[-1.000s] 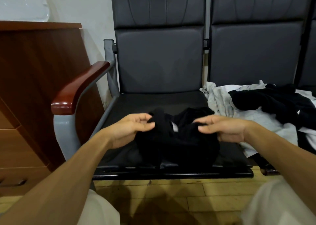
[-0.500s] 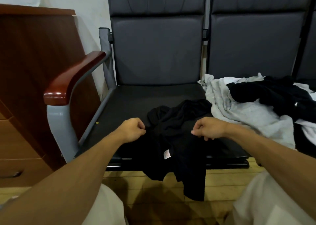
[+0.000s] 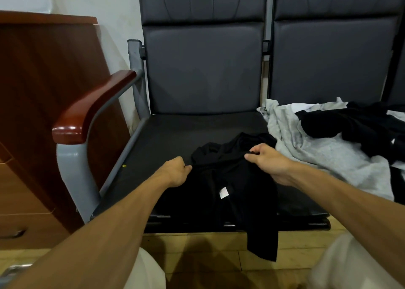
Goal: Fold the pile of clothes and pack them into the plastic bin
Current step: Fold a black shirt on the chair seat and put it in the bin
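The person sat facing a row of dark padded chairs, both bare forearms stretched out over the nearest seat (image 3: 175,135). On the front half of that seat lay a crumpled black garment (image 3: 232,177), a small white label (image 3: 224,193) showing on its upper side. One strip of the cloth hung over the front edge of the seat, down toward the wooden floor (image 3: 208,242).

The left hand (image 3: 174,172) was at the garment's left edge, its fingers (image 3: 185,168) curled in tight and pinching the cloth there. The right hand (image 3: 270,162) was at the upper right part of the garment, thumb and fingers (image 3: 253,157) closed on a raised fold of the black fabric. The two hands were apart, with the bunched collar area between them.

Just beside the right hand, spilling from the neighbouring seat onto this one, lay the rest of the pile: a light grey garment (image 3: 317,157) touching the black one, and another black piece (image 3: 350,126) heaped on top of it farther right.

To the left stood the chair's reddish wooden armrest (image 3: 92,106) on its grey frame, and beyond that a brown wooden cabinet (image 3: 43,80) against the pale wall. A tiny yellow speck (image 3: 124,166) lay on the seat near its left side. Pale trousers (image 3: 149,271) showed at the bottom of the view.
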### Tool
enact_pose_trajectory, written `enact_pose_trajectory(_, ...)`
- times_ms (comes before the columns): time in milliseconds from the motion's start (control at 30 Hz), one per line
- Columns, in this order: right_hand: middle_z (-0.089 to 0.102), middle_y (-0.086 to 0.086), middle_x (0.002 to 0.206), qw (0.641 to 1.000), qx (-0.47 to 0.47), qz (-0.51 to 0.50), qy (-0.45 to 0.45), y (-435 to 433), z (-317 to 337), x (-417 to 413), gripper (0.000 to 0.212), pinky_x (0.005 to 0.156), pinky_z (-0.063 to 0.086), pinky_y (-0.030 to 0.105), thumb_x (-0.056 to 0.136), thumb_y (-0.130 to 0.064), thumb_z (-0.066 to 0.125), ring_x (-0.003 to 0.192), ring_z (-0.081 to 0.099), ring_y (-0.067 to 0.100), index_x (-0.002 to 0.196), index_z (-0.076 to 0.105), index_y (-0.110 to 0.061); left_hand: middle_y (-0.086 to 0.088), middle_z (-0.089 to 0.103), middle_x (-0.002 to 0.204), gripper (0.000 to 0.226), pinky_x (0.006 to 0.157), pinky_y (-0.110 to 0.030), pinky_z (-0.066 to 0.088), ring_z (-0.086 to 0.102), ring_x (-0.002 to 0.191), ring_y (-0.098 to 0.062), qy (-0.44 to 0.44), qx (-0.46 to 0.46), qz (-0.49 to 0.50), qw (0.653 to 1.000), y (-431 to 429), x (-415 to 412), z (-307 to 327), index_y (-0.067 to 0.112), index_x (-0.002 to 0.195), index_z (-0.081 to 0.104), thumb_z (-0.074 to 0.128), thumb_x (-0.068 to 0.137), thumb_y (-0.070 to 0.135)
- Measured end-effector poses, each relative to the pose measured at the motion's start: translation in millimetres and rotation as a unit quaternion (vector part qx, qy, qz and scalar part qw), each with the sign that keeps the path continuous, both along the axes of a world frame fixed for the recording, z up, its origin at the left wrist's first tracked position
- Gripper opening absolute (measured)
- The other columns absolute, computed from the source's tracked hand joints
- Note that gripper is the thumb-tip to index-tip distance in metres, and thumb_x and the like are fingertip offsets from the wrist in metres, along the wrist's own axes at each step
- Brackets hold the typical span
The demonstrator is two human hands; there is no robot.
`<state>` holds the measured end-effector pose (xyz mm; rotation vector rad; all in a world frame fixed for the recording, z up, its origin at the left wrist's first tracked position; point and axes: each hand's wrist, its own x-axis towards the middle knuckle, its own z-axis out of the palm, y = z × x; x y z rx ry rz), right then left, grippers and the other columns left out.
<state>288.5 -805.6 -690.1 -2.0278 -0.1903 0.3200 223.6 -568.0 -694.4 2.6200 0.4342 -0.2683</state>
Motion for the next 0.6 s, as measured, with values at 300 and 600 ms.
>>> enact_pose_trajectory(300, 0.054, -0.009, 0.081, 0.94, -0.127, -0.071, -0.307, -34.4, 28.1, -12.5, 0.013, 0.078, 0.037, 0.027, 0.092, -0.023, 0.062, 0.083, 0.049, 0.008, 0.104, 0.058, -0.024, -0.017, 0.054, 0.12, 0.022, 0.072, -0.041, 0.055, 0.06, 0.106, -0.03, -0.196, -0.548, 0.232, 0.78, -19.7, -9.2, 28.7, 0.004, 0.121, 0.045, 0.048, 0.1, 0.01)
enact_pose_trajectory(600, 0.068, 0.003, 0.075, 0.963, -0.217, 0.138, -0.076, -46.3, 23.2, -31.4, 0.019, 0.04, 0.044, 0.021, 0.1, -0.022, 0.049, 0.051, 0.057, 0.015, 0.088, 0.062, -0.015, -0.019, 0.064, 0.111, 0.025, 0.083, -0.039, 0.054, 0.063, 0.101, -0.032, -0.139, -0.41, 0.222, 0.873, -6.4, -28.3, 28.0, 0.016, 0.097, 0.065, 0.059, 0.088, -0.006)
